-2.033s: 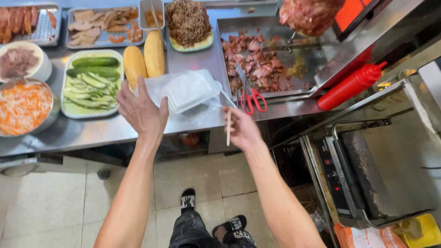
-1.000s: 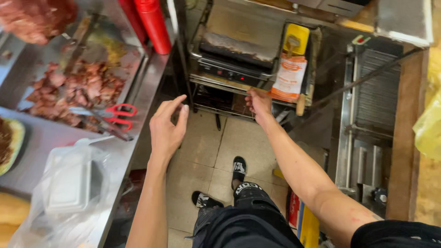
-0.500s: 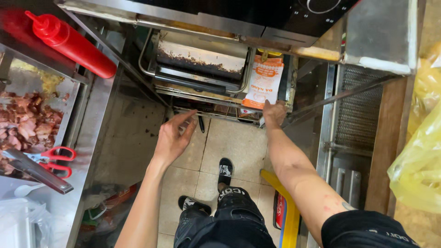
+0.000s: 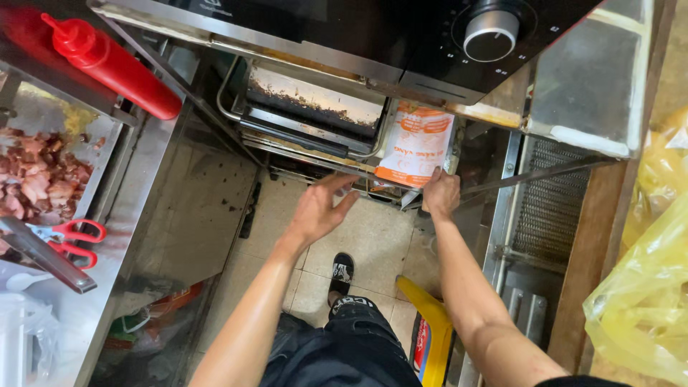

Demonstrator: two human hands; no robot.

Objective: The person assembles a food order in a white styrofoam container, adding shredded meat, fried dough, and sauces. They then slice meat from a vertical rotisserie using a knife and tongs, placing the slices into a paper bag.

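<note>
Head view, looking down at a cooking station. Right hand (image 4: 440, 193) closed on the lower edge of a white-and-orange paper bag (image 4: 416, 147), which stands upright at 12 o'clock of that hand, against the right side of a contact grill (image 4: 308, 115); left hand (image 4: 319, 208) open, fingers spread, empty, near the bag's lower left corner but apart from it, at 9 o'clock of the right hand. Above both, a black appliance with a round silver knob (image 4: 491, 32). At 9 o'clock of the scene, a red squeeze bottle (image 4: 115, 68) lying on a steel counter (image 4: 132, 201), with chopped meat (image 4: 32, 179) and red-handled scissors (image 4: 72, 240) beside it; at 3 o'clock, a yellow plastic bag (image 4: 645, 287). Probable hazards: the thin paper may tear or crumple, being pinched at one edge only; knuckles may brush the grill plates, whose heat cannot be told; grease on the frame may soil the bag as it is drawn out.
</note>
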